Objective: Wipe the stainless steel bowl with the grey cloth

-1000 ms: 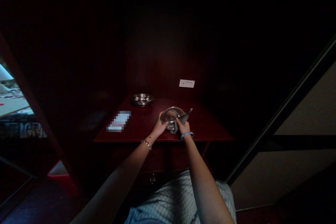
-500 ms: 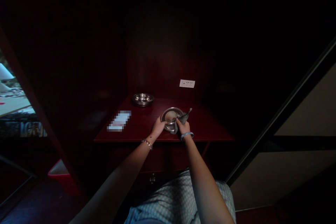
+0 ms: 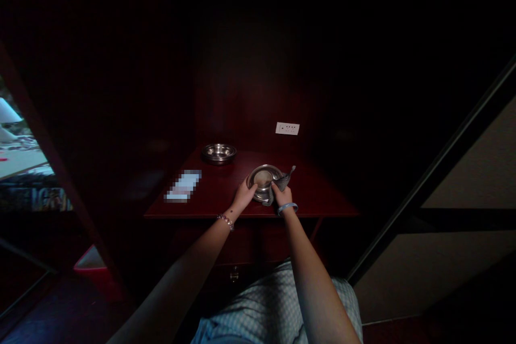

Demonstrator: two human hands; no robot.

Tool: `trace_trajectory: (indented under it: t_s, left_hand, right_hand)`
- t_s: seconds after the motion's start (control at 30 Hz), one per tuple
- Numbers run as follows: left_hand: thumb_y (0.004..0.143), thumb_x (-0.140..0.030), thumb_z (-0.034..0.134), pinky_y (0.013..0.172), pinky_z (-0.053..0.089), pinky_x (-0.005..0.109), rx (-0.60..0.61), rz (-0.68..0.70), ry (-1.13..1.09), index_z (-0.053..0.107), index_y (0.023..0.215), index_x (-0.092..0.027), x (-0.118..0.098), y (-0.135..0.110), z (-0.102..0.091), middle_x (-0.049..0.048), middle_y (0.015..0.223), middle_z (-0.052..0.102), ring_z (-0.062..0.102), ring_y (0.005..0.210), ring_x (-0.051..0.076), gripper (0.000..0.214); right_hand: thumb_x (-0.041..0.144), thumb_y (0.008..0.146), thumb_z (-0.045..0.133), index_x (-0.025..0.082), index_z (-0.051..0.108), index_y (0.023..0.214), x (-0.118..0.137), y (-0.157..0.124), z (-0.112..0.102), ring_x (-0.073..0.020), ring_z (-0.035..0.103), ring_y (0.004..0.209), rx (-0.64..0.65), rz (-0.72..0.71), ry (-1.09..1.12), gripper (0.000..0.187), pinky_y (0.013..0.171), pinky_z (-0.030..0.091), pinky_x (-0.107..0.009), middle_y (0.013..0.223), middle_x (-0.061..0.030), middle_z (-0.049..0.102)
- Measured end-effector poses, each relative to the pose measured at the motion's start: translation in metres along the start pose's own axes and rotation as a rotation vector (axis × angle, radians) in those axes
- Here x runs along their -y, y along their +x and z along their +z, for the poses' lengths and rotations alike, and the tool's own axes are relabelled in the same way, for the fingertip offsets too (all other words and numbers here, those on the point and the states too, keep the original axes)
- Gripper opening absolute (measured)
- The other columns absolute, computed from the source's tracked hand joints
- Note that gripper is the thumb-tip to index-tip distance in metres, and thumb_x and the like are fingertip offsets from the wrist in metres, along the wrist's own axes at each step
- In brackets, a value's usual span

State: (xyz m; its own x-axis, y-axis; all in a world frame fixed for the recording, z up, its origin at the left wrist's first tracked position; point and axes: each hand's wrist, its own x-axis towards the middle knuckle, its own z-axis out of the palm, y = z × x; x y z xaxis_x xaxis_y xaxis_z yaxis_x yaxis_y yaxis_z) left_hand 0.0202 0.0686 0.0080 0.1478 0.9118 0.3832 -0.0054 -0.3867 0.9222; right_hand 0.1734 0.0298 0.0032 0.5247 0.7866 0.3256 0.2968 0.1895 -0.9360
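A round, shiny metal bowl (image 3: 263,179) is held between my two hands over the front of the dark red desk (image 3: 322,193). My left hand (image 3: 244,196) grips its left rim, the thumb lying over the edge. At the right rim my right hand (image 3: 283,195) pinches a grey cloth (image 3: 281,183) against the bowl; one corner of the cloth sticks out to the upper right. The fingers beneath the bowl are hidden.
More metal bowls (image 3: 219,153), seemingly stacked, stand at the desk's back left. Nearer the left edge lies a pixelated pale object (image 3: 183,186). A white wall socket (image 3: 287,128) is on the back panel. A red bin (image 3: 94,269) stands on the floor at left.
Almost nothing differs. My left thumb has shifted very slightly on the bowl's rim, and both hands keep their places.
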Motion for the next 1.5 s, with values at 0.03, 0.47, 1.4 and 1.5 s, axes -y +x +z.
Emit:
trace_trajectory:
  t_s: [0.03,0.47,1.4,1.5]
  left_hand:
    - [0.072,-0.013,0.057,0.092,0.044,0.033,0.004,0.013,-0.014,0.057,0.112,-0.016,0.001,0.0,0.0,0.0086,0.107,0.067,0.062,0.099,0.02,0.04]
    - [0.069,-0.019,0.065,0.094,0.044,0.036,0.146,0.14,-0.003,0.044,0.118,-0.013,-0.002,-0.006,0.0,0.0109,0.109,0.062,0.061,0.1,0.02,0.053]
    - [0.063,-0.001,0.054,0.092,0.045,0.033,0.034,-0.057,-0.095,0.059,0.107,-0.015,-0.011,-0.003,0.0,0.0064,0.105,0.068,0.062,0.098,0.02,0.046]
    - [0.066,-0.006,0.056,0.093,0.045,0.033,0.042,-0.033,-0.022,0.059,0.109,-0.016,-0.009,-0.003,-0.001,0.0074,0.106,0.067,0.062,0.099,0.02,0.043]
  right_hand:
    - [0.044,0.066,0.065,0.015,0.069,0.085,-0.001,0.0,0.0,-0.0243,0.067,0.09,-0.001,0.001,0.01,0.035,0.077,0.051,-0.03,0.089,-0.0099,0.072]
    - [0.045,0.065,0.064,0.014,0.069,0.085,-0.004,0.003,0.0,-0.0241,0.067,0.09,-0.026,0.028,0.043,0.037,0.077,0.051,-0.03,0.089,-0.0102,0.072]
    - [0.042,0.067,0.063,0.015,0.069,0.084,-0.001,0.001,0.0,-0.0239,0.067,0.089,0.002,0.002,-0.035,0.033,0.078,0.051,-0.031,0.087,-0.0091,0.072]
    - [0.042,0.067,0.063,0.015,0.069,0.087,-0.003,0.001,0.0,-0.0237,0.067,0.09,-0.004,0.003,-0.011,0.034,0.079,0.051,-0.031,0.089,-0.0096,0.072]
